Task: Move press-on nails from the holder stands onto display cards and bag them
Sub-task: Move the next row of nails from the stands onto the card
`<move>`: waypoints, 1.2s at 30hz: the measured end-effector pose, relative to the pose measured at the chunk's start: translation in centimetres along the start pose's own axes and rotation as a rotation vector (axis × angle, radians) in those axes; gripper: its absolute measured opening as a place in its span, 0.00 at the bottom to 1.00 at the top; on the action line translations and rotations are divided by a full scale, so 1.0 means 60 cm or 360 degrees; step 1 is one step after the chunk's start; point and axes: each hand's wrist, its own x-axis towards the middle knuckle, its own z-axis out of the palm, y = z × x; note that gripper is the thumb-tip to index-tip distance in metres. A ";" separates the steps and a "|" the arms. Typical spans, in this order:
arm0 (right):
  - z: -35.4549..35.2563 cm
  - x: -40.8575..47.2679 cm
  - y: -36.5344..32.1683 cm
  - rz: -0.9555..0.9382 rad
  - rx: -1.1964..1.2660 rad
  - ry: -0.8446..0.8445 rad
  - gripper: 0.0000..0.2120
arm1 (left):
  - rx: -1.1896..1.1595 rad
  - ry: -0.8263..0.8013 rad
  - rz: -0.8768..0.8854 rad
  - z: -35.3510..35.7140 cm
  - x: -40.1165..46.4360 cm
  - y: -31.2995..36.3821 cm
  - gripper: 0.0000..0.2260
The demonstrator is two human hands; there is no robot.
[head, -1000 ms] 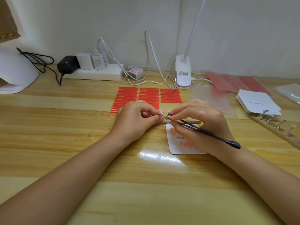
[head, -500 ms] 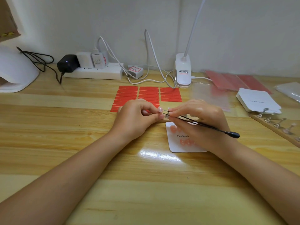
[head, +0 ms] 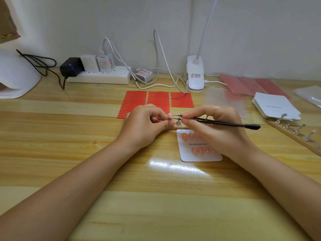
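My right hand (head: 215, 129) pinches black tweezers (head: 225, 122) whose tips reach a small pale pink nail (head: 169, 116). My left hand (head: 145, 124) has its fingers curled at that nail, thumb just under it. A metal holder stand (head: 178, 122) sits between both hands on a wooden strip. Below lies a white display card (head: 199, 153) printed "Handmade Nail" with several orange-pink nails stuck on it, partly hidden by my right hand.
Red adhesive strip sheets (head: 156, 100) lie behind my hands. A stack of white cards (head: 276, 105) and a wooden strip with several empty metal stands (head: 298, 132) are at the right. A power strip (head: 99, 76), cables, a clip lamp (head: 195, 73) and clear bags (head: 311, 94) line the back.
My right hand has lifted slightly, uncovering more of the display card, and the tweezers now lie flatter. The left hand has stayed in place at the nail.
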 end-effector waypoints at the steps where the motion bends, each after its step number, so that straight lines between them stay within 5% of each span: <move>1: 0.000 0.001 -0.001 0.0022 0.0022 -0.0001 0.07 | 0.0001 0.0003 0.0001 0.000 0.000 0.000 0.11; 21: -0.007 0.024 0.000 0.0346 0.0323 0.0082 0.05 | 0.0008 0.0004 0.0001 0.001 -0.002 0.003 0.12; 36: 0.002 0.018 -0.003 0.0209 0.0188 0.0099 0.09 | 0.0028 -0.0001 0.0000 0.001 -0.004 0.005 0.11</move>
